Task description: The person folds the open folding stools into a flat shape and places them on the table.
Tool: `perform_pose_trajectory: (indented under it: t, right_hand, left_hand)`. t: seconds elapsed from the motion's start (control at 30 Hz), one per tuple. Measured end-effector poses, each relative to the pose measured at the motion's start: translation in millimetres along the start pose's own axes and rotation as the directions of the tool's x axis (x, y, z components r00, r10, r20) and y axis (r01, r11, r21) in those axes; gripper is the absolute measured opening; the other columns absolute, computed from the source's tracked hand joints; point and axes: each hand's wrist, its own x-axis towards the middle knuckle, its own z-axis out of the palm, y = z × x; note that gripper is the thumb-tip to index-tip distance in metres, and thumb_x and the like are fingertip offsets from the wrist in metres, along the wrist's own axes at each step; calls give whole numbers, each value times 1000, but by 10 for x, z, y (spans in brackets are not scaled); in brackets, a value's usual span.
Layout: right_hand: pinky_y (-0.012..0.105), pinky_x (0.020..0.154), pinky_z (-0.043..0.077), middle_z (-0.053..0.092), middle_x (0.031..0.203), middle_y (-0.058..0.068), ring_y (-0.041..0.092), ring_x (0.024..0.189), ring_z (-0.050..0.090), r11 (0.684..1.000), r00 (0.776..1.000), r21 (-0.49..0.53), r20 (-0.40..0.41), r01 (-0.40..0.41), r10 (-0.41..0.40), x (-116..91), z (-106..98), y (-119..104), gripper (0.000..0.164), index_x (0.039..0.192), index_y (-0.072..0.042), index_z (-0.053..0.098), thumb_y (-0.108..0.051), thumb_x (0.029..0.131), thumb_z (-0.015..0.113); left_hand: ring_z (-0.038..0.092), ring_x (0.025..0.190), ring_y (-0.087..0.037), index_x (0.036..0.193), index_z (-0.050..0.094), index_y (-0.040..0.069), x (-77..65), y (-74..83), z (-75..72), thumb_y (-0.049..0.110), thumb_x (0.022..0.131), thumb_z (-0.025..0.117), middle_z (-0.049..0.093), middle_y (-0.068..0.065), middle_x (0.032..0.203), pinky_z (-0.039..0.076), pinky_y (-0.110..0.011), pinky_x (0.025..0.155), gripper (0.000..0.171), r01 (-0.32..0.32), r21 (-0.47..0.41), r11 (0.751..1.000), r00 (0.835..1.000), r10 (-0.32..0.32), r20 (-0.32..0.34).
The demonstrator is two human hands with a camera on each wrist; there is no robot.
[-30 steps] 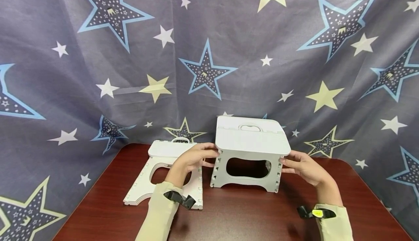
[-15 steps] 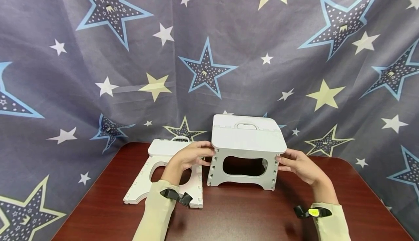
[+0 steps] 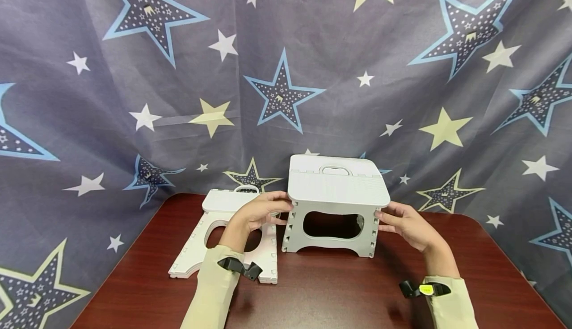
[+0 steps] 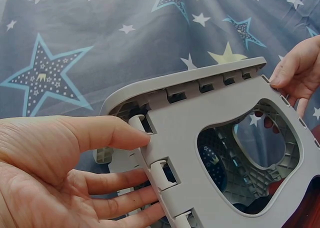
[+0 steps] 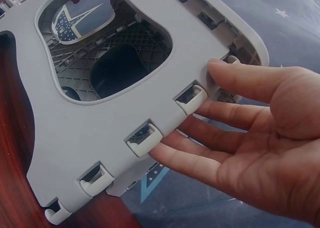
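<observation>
An unfolded white folding step stool [image 3: 337, 190] stands upright on its legs, its top with the oval handle uppermost. At its left edge my left hand [image 3: 256, 215] grips just below the top. Seen from the left wrist, the thumb [image 4: 115, 133] presses on the front leg panel [image 4: 182, 153] while the other fingers lie along the hinged side. My right hand [image 3: 411, 227] holds the opposite edge in a like way. In the right wrist view its thumb [image 5: 245, 78] is on the panel's corner, with the fingers behind the hinge knuckles.
A second white folding stool [image 3: 225, 201] lies folded flat left of the unfolded one, partly behind my left forearm. Both are on a dark red wooden table [image 3: 321, 294]. A grey curtain with stars [image 3: 339, 31] hangs close behind the table's far edge.
The unfolded stool has shifted slightly to the left, closer to the folded one, with both hands moving along on its sides. The grip looks the same, and the folded stool stays put.
</observation>
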Motion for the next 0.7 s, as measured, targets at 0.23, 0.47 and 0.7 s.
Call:
perform_pose_trajectory:
  t: [0.23,0.47,0.7]
  right_hand:
    - [30,91,60,68,117,-8,7,107,68,1000,1000,-7,-10,-12,12,4,7,3,28,132,0,55,-6,104,54]
    - [30,91,60,68,118,-8,7,108,67,1000,1000,-11,-12,-15,15,-2,16,-17,34,135,7,50,-6,104,55]
    - [30,90,60,67,117,-8,7,107,67,999,999,-19,-27,-28,27,-5,9,-4,42,139,14,43,-6,104,54]
  left_hand:
    - [61,106,-13,136,48,-10,2,-3,-1,5,96,58,63,-2,109,51,-58,104,45,-2,-5,1000,1000,2,-5]
    - [62,106,-13,137,47,-10,-6,6,7,5,95,58,63,-2,109,52,-57,103,45,5,-11,1000,1000,-6,-16]
    - [61,105,-14,134,49,-9,-23,1,9,7,96,59,60,-3,110,53,-56,102,42,-1,-3,1000,1000,1,-2]
